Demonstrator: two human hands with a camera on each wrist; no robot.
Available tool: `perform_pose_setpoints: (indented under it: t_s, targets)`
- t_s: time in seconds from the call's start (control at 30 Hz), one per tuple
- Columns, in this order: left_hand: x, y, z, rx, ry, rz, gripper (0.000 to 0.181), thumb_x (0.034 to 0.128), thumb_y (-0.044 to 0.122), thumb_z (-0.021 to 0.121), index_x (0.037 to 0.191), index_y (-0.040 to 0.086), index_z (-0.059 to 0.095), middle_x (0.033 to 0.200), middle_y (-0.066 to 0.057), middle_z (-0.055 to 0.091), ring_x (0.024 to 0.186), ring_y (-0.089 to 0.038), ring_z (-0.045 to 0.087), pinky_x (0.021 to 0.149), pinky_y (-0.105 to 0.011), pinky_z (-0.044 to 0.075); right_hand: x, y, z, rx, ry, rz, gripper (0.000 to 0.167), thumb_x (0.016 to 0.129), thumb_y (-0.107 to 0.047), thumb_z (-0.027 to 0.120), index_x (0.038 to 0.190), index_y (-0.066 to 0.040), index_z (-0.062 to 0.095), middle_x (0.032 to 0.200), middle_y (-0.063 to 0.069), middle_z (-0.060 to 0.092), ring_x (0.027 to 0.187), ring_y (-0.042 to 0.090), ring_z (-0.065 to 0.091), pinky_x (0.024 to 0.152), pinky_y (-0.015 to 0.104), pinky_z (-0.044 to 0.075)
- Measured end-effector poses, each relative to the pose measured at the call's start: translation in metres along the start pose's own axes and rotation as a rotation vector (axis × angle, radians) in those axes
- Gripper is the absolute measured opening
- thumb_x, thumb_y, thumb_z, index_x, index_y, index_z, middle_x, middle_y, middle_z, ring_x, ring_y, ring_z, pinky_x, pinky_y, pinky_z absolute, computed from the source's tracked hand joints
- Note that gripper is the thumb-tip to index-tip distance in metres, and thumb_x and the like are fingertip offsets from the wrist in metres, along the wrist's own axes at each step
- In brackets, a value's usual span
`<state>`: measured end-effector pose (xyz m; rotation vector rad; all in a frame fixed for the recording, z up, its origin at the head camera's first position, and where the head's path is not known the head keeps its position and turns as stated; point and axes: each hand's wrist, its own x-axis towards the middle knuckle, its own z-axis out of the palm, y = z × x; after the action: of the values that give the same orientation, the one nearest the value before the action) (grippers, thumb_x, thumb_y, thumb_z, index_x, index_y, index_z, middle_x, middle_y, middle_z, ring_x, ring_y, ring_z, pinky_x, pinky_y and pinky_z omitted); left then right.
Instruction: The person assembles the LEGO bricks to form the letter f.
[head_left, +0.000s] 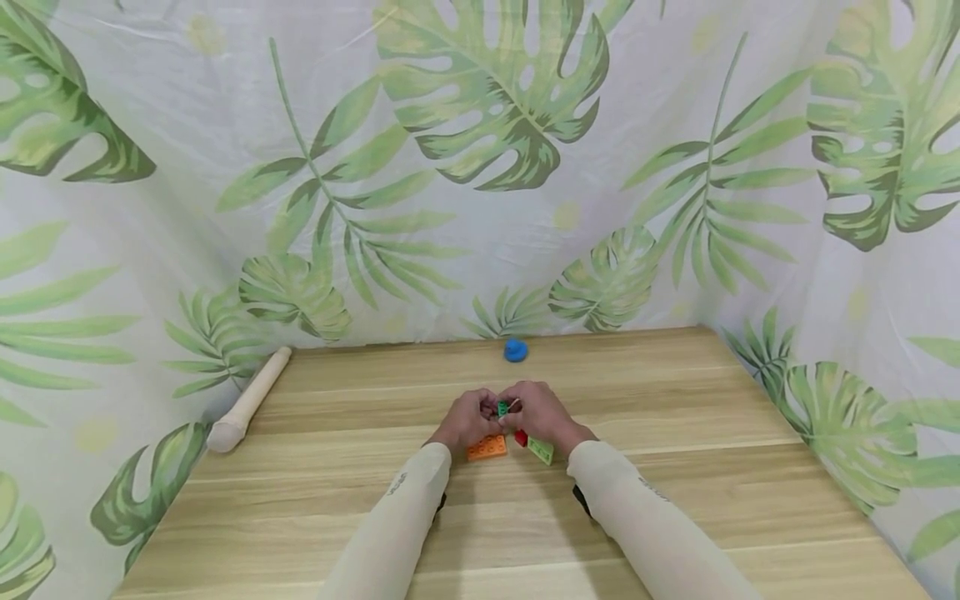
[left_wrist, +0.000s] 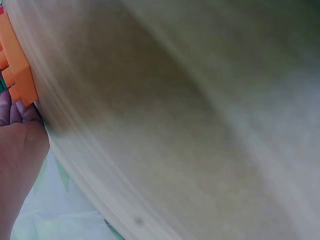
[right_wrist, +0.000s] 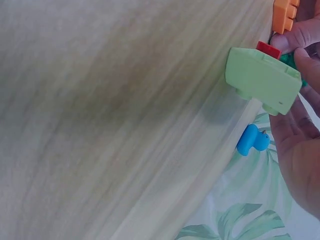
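Note:
In the head view my left hand (head_left: 471,418) and right hand (head_left: 542,412) meet over the middle of the table, both pinching a small dark green toy brick (head_left: 502,409). Fingers cover much of it. Below the left hand lies an orange studded brick (head_left: 487,447), seen large beside that hand in the left wrist view. Under the right hand are a red brick (head_left: 521,437) and a light green brick (head_left: 541,451). The right wrist view shows the light green brick (right_wrist: 262,79) close to the right hand (right_wrist: 300,160), with the red brick (right_wrist: 269,49) behind it.
A blue toy duck (head_left: 515,350) stands near the far edge of the wooden table (head_left: 360,400). At the left edge lies a pale rod (head_left: 251,400) with a rounded, thicker end. A leaf-patterned curtain (head_left: 480,225) hangs behind the table and at its sides.

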<state>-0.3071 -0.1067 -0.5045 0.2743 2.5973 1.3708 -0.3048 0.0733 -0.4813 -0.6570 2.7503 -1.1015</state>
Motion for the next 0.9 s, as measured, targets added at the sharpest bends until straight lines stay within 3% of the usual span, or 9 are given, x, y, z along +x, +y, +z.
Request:
perform_pose_setpoints:
  t_s: [0.23,0.67,0.9]
  targets:
    - [0.0007,0.0006,0.0009,-0.003,0.003,-0.006,0.031,0.0878,0.002,0.088,0.112,0.003,0.069,0.104,-0.009,0.073,0.09,-0.016,0.063,0.086,-0.029,0.059,-0.0008,0.0018,0.0015,-0.043,0.023,-0.044,0.03,0.091,-0.005,0.085,0.121,-0.006,0.081,0.114,0.013,0.077,0.097,0.023,0.077,0.084,0.037,0.065]
    - [0.0005,-0.0043,0.0018,0.021,0.007,0.011,0.033,0.0876,0.007,0.09,0.114,0.004,0.069,0.107,-0.008,0.075,0.093,-0.015,0.066,0.091,-0.033,0.06,0.0013,-0.0021,0.0011,-0.102,0.06,0.001,0.027,0.087,-0.012,0.089,0.114,-0.011,0.084,0.116,0.008,0.08,0.092,0.018,0.077,0.084,0.039,0.064]
    - [0.003,-0.0035,0.0042,0.026,0.007,0.013,0.033,0.0881,0.008,0.089,0.113,0.004,0.069,0.106,-0.008,0.074,0.093,-0.015,0.065,0.09,-0.033,0.06,0.0011,0.0029,0.0017,-0.08,0.062,0.025,0.027,0.087,-0.013,0.089,0.113,-0.012,0.083,0.116,0.007,0.081,0.092,0.017,0.077,0.084,0.038,0.064]
